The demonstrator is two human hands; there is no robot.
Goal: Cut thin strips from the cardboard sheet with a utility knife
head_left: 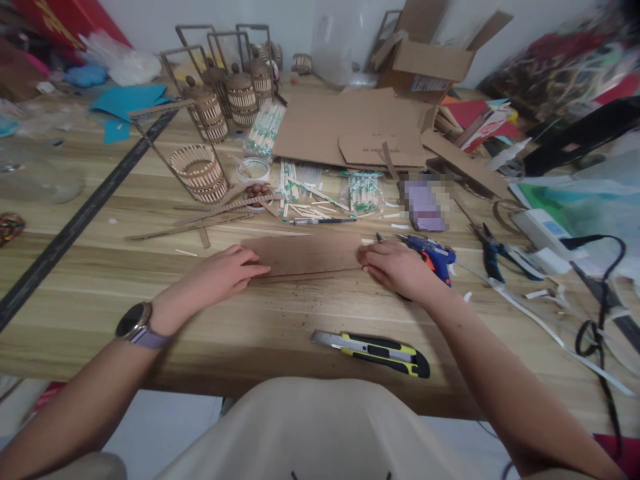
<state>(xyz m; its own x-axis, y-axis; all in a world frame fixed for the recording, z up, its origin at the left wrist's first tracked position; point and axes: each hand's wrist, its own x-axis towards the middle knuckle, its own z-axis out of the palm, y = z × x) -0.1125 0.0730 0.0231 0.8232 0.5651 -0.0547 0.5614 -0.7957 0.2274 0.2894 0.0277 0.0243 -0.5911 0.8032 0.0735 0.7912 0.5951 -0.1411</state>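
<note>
Lap: beige clothing [320, 433], at the near edge of the wooden table [225, 350].
Utility knife [373, 353]: flat on the table, nose to the left, in neither hand.
Crumbs [295, 308]: scattered between the knife and the cardboard strip [310, 253].
Left hand [227, 272]: fingers closed narrowly on the strip's left end.
Right hand [397, 267]: fingers curled round the strip's right end.
Cardboard strip: between the hands, long side facing the wearer. Soft focus leaves it unclear whether the dark line along its near side is a fold or a second layer.
Step in hand: judged to be two-handed positioning or shaping of the strip.
Next move: calls for even pressure at both ends, with the wrists clear of the knife.
Glue gun [439, 257]: just beside the right hand, partly hidden by it.
Pen [325, 221]: beyond the strip, near loose sticks [313, 212].
Open basket [200, 177]: farther back, left, with a tall handle.
Carton [425, 63]: at the rear, flaps raised.
</note>
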